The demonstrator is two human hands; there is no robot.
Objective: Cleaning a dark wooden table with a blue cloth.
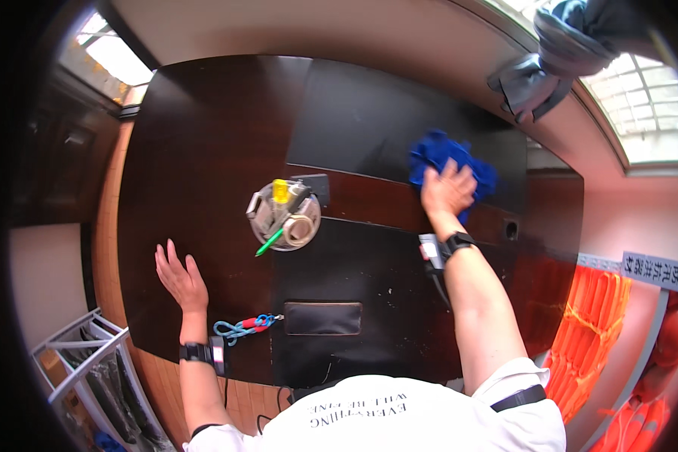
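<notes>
A crumpled blue cloth [481,172] lies on the dark table's far right part. On top of it rests my right hand [448,190], palm down, its fingers spread over the fabric and not closed round it. My left hand [182,279] is at the table's left side with fingers stretched out and nothing in it. Nearest to that hand is a light-blue looped cord [241,327] with red wrapping, which a metal clip joins to a dark rectangular case [323,319]. Whether the left hand touches the tabletop, I cannot tell.
Mid-table stands a clear round holder [260,218] with a tape roll [299,227], a green pen [270,242] and a yellow-topped item [280,190]. A dark flat block [315,186] lies behind it. Orange gear [587,324] hangs at right; a metal rack [90,361] stands lower left.
</notes>
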